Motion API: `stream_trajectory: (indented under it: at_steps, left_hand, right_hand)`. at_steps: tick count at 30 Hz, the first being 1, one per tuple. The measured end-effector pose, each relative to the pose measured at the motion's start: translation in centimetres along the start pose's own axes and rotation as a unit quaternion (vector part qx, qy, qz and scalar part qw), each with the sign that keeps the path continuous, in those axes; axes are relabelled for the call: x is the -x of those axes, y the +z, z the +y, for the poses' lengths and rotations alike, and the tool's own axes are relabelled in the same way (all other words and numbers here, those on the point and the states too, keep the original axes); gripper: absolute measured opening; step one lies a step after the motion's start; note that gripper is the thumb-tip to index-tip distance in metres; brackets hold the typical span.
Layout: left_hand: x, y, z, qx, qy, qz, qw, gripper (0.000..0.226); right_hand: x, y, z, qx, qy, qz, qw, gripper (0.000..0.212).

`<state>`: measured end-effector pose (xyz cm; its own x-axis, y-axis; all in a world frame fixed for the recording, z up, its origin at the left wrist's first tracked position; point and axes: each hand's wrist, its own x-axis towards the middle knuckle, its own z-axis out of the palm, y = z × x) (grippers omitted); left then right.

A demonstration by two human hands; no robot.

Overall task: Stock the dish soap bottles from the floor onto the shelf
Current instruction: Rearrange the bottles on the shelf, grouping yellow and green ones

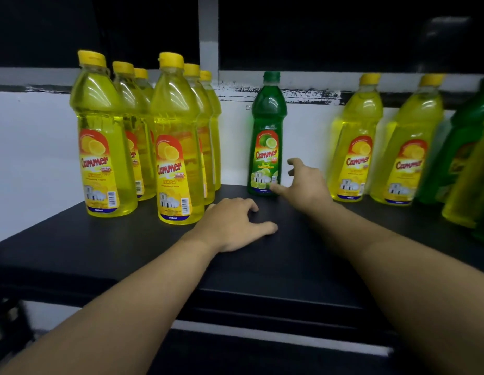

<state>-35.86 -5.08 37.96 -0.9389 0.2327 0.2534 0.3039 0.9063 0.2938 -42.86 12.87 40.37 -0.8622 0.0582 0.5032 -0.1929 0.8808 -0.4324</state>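
A green lime dish soap bottle stands upright near the back of the black shelf. My right hand hangs just right of its base with fingers spread, one fingertip at the bottle's foot, holding nothing. My left hand lies flat, palm down, on the shelf in front of it. Several yellow lemon soap bottles stand in two rows at the left. Two more yellow bottles stand at the right.
Blurred green and yellow bottles crowd the right edge. A white back wall and a grey upright post close the shelf behind. A lower shelf edge runs below. Bare shelf surface lies between the left bottle rows and the green bottle.
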Motion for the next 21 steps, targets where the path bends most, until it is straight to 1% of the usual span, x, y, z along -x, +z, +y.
stream_trajectory:
  at_steps: [4,6,7,10,14,18,21]
  left_hand:
    - [0.3,-0.5,0.7,-0.07,0.026,-0.017,0.997,0.07]
    - [0.4,-0.9,1.4,-0.131,0.046,-0.011,0.99,0.062]
    - [0.4,-1.0,1.9,-0.144,0.051,0.0,0.988,0.058]
    - [0.4,-0.8,5.0,-0.099,0.054,0.021,0.993,0.059]
    - [0.8,0.9,11.8,-0.007,0.088,-0.003,0.996,0.068]
    - [1.3,3.7,18.2,0.012,0.123,-0.053,0.991,0.081]
    - [1.5,5.6,20.4,0.048,0.113,-0.084,0.989,0.086]
  right_hand:
    - [2.7,-3.9,1.5,0.007,-0.033,0.012,0.999,0.072]
    - [4.2,-6.1,2.5,0.008,-0.037,0.014,0.999,0.068]
    - [5.0,-7.2,3.1,0.005,-0.035,0.02,0.999,0.066]
    - [7.1,-10.3,5.1,0.01,-0.036,0.042,0.998,0.061]
    - [9.5,-14.3,7.7,0.03,-0.035,0.082,0.996,0.054]
    - [11.6,-18.2,10.6,0.051,-0.026,0.159,0.986,0.044]
    - [13.0,-20.5,13.3,0.104,-0.004,0.24,0.965,0.045]
